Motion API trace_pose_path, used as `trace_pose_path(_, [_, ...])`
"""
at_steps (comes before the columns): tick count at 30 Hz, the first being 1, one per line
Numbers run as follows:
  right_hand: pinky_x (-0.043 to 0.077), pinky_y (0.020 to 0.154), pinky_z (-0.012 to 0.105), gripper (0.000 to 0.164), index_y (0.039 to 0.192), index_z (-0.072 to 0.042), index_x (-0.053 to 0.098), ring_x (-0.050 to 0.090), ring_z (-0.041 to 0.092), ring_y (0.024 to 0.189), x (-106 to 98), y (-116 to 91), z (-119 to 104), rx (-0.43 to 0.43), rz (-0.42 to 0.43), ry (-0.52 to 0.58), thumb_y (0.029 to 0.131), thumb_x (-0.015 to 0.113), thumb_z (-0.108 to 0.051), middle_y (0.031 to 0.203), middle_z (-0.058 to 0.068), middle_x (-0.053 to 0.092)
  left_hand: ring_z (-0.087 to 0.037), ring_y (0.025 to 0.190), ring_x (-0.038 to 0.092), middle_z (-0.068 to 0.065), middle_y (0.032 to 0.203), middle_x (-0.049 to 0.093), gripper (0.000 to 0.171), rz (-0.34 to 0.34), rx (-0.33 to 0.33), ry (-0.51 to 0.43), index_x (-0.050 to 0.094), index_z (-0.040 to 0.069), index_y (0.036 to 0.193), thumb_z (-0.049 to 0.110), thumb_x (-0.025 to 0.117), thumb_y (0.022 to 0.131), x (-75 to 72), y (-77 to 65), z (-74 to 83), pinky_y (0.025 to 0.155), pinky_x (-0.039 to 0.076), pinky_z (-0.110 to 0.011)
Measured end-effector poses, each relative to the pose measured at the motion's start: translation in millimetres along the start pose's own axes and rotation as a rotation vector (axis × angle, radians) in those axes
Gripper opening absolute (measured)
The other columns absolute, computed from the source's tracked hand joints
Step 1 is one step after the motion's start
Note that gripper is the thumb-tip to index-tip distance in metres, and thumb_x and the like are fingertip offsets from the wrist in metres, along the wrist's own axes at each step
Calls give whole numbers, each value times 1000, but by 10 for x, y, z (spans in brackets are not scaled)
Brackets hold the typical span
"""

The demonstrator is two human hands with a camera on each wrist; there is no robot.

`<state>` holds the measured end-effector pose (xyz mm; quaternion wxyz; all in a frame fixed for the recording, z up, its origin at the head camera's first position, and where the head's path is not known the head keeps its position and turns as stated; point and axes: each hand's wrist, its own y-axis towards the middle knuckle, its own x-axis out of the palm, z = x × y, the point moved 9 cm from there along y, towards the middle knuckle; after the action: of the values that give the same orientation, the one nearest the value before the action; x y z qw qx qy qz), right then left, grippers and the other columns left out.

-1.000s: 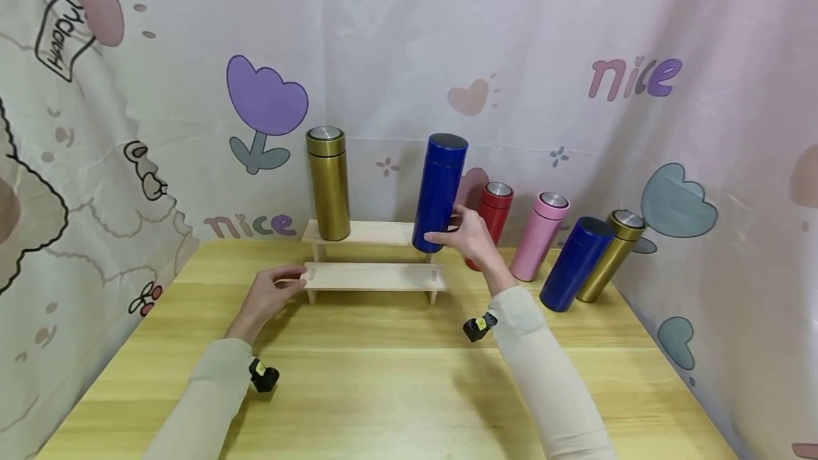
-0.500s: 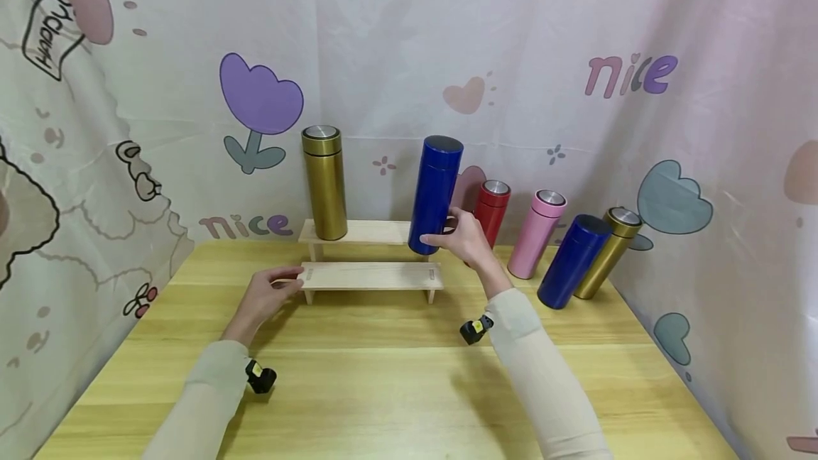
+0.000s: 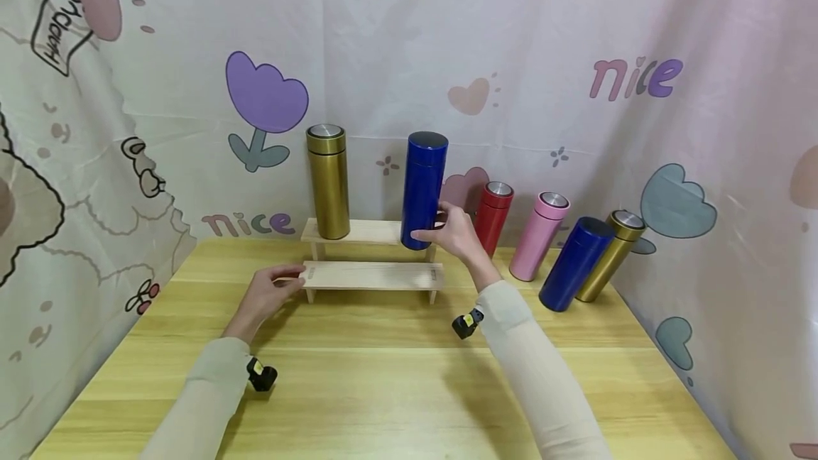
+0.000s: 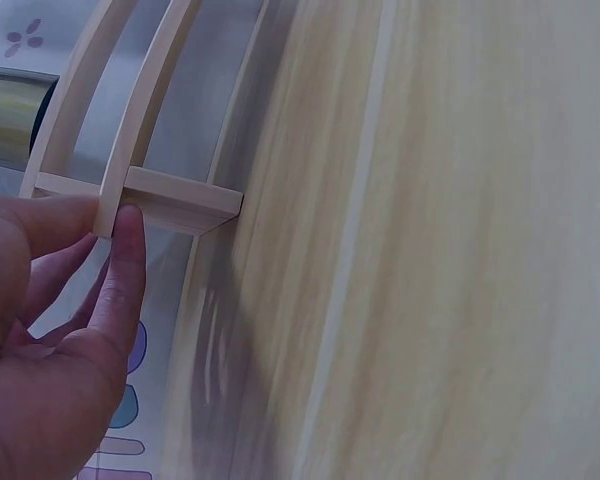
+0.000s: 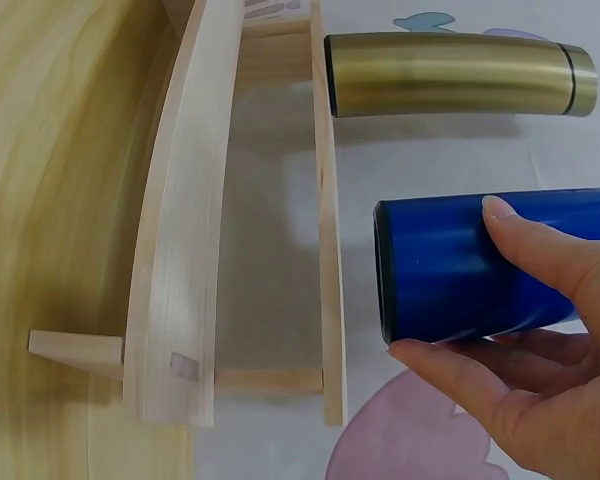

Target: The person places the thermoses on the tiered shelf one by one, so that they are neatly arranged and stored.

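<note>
My right hand [image 3: 455,231] grips a blue thermos flask [image 3: 424,187] low on its body, thumb on the near side. The flask is nearly upright at the right end of the upper shelf; in the right wrist view a gap shows between its base and the shelf board. A two-step wooden display rack [image 3: 373,277] stands on the table. My left hand [image 3: 268,297] pinches the left end of its lower board between thumb and fingers, as the left wrist view shows closely. A gold thermos flask [image 3: 329,183] stands on the upper step's left end.
To the right on the table stand a red flask [image 3: 493,215], a pink flask [image 3: 540,236], another blue flask [image 3: 575,265] and a second gold flask [image 3: 610,258]. A printed cloth [image 3: 383,55] hangs right behind the table.
My right hand has brought the blue thermos flask a little to the left and more upright over the upper step. My left hand keeps its hold on the rack.
</note>
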<state>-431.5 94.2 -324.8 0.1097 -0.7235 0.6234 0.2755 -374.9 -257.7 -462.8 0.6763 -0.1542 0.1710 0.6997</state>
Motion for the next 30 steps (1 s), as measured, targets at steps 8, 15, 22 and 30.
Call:
trace_pose_path(8, [56,104,50,78,147,0,51,67,37,122,67,89,-75,-14,6,-17,83,88,-25,135,22,67,-28,116,67,-28,147,56,42,3,-4,11,59,-1,143,16,62,104,-6,8,12,86,59,-26])
trace_pose_path(15, [56,104,50,76,146,-1,51,66,36,123,155,163,-82,0,-3,-1,84,87,-27,138,21,65,-27,114,68,-28,145,57,43,5,8,-1,59,-2,142,15,63,103,-1,-13,34,86,60,-28])
trace_pose_path(22, [53,108,51,73,144,0,54,65,36,123,223,248,-103,7,11,8,83,88,-24,135,21,66,-28,111,69,-31,144,57,44,-2,23,-5,58,-5,142,15,64,103,1,-17,40,84,61,-29])
trace_pose_path(30, [52,108,50,73,142,1,54,66,35,122,303,332,-112,10,23,-33,83,88,-25,133,22,67,-22,109,69,-29,144,57,44,0,12,3,59,-3,142,16,64,103,-2,-5,33,84,60,-28])
